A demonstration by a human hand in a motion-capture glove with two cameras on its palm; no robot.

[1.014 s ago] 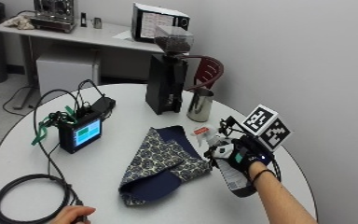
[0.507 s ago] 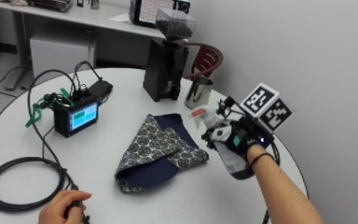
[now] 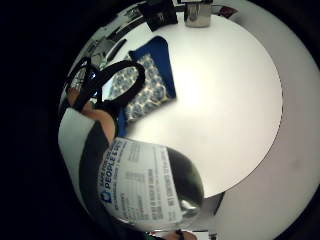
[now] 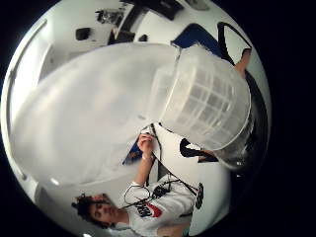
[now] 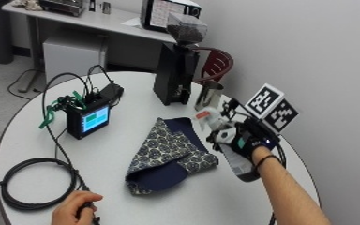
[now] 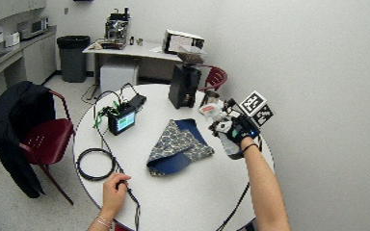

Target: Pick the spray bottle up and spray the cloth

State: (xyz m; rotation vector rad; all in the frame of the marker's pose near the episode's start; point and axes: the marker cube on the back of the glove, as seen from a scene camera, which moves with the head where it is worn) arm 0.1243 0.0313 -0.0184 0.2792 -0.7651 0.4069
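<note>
We see the gloved right hand [image 5: 242,143] wrapped around the spray bottle [image 5: 227,140], fingers curled round its neck and upper body, the bottle lifted clear of the round table [image 5: 36,140]. Its white trigger head [image 5: 206,117] points toward the cloth [image 5: 170,152], which lies flat and part-folded on the table just beside and below the nozzle, patterned face up with the plain blue side showing at the fold.

Handling, as we judge it: the bottle is rigid translucent plastic with a smooth labelled wall, probably light to moderate depending on fill, which we cannot read. The smooth body could slip; the narrow neck under the head is the sensible hold, leaving a finger free for the trigger. The cloth is soft and limp and should take the spray without shifting.

Compared with half a second ago, the hand and bottle sit in much the same place beside the cloth edge; the whole outside view has shifted, so we put most of the apparent change down to the camera. Cloth unchanged.

The bare left hand [image 5: 74,211] rests at the table edge on a black cable [image 5: 30,183].
</note>
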